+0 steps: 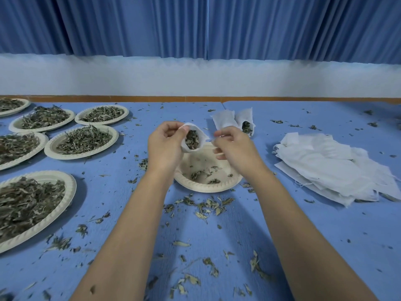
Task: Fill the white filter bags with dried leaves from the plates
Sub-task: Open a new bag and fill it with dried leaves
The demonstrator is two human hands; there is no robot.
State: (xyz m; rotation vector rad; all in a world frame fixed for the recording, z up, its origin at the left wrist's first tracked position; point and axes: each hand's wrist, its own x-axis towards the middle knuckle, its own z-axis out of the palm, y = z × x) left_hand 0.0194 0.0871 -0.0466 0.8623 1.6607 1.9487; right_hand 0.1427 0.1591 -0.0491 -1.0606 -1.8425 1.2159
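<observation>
Holding a half-filled white filter bag above the nearly empty centre plate, my left hand pinches its rim. My right hand curls at the bag's right edge; whether it grips, I cannot tell.

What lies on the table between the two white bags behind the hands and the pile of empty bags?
Head view: only blue table with a few loose leaf bits between the two white bags and the pile.
</observation>
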